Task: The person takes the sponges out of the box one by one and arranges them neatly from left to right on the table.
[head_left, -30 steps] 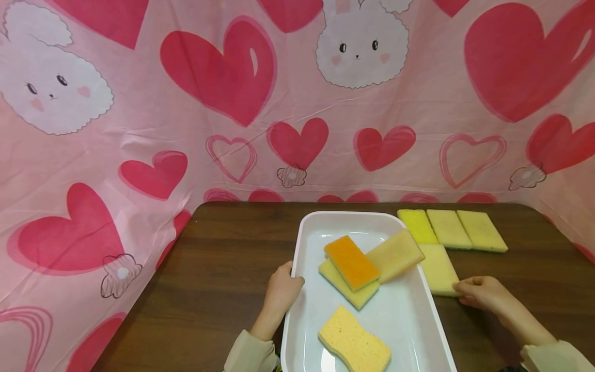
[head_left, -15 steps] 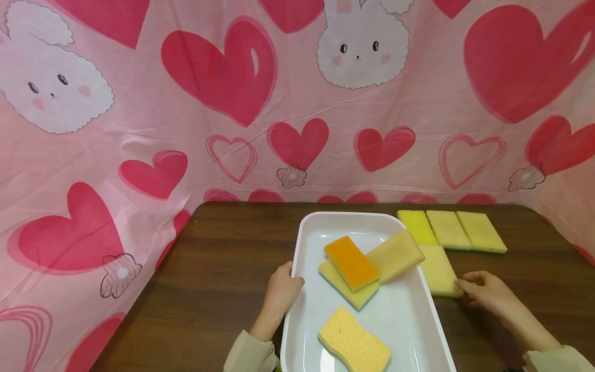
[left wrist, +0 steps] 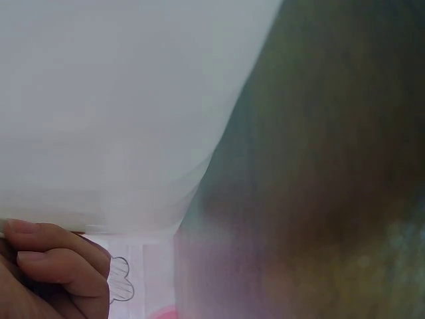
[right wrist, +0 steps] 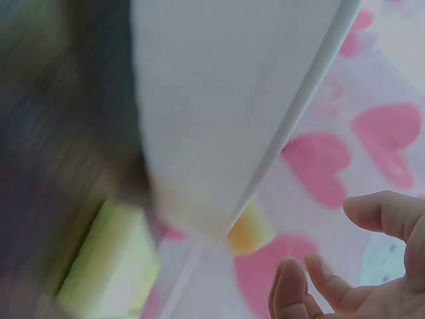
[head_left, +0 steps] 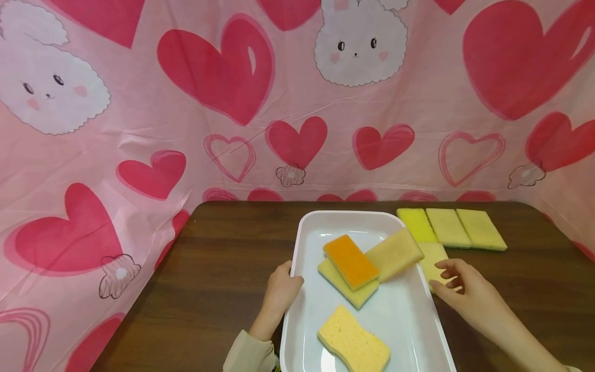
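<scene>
My left hand (head_left: 282,289) grips the left rim of a white tray (head_left: 304,243); its curled fingers (left wrist: 63,266) show at the tray's edge in the left wrist view. Beside the tray's right rim, my right hand (head_left: 469,294) hovers with thumb and fingers apart, nothing between them. Behind it a pale yellow sponge (head_left: 432,256) lies on the table, partly hidden. Inside the tray, an orange sponge (head_left: 350,262) overlaps a yellow sponge (head_left: 353,294), and a beige sponge (head_left: 395,253) leans over the right rim. A wavy-sided yellow sponge (head_left: 354,341) lies nearer the front.
At the back right of the dark wooden table (head_left: 223,258), a bright yellow sponge (head_left: 417,225) and two pale yellow sponges, one left (head_left: 448,227) and one right (head_left: 481,229), lie side by side. A pink cloth (head_left: 297,93) with hearts and rabbits hangs behind.
My right hand has left the corner of the pale yellow sponge on the table, rising and moving left toward the tray's right rim. The left hand and the tray stay put.
</scene>
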`<state>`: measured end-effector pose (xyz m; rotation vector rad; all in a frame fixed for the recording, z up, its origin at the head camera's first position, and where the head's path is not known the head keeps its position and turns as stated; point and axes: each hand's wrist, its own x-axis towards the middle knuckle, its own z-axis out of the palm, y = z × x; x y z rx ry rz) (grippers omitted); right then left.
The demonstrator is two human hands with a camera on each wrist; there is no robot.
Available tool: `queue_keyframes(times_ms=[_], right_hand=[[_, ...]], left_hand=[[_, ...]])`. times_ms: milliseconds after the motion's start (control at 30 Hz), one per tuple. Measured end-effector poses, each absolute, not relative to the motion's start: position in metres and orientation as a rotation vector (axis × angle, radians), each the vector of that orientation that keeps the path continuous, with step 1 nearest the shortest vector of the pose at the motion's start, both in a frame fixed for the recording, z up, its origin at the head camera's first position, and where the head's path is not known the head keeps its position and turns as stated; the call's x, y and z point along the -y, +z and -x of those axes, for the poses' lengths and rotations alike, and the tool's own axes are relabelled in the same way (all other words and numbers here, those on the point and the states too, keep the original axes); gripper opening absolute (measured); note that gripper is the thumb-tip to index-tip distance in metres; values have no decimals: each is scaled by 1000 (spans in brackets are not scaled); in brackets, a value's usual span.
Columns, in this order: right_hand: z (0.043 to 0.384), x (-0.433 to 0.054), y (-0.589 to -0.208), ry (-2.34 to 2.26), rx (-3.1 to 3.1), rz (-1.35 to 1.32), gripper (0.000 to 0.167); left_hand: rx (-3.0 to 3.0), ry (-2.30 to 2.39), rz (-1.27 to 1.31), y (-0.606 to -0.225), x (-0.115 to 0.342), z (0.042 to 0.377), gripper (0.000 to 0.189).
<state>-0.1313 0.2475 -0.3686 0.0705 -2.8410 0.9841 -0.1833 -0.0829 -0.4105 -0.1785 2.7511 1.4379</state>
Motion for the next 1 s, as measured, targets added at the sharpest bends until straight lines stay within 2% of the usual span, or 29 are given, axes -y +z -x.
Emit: queue_keyframes(times_ms=[333,767,1000], right_hand=[[106,-199,-385,1098,2818,-300,29],[100,-189,-416,1178,3005,-828,30],[105,-180,-420,1203,3143,-815,36]], left_hand=[[-2759,1436,184,-409,82,183,31],[-2752,1428,167,-411,82,181,31],[-2749,1447,175,-410,83,183,32]])
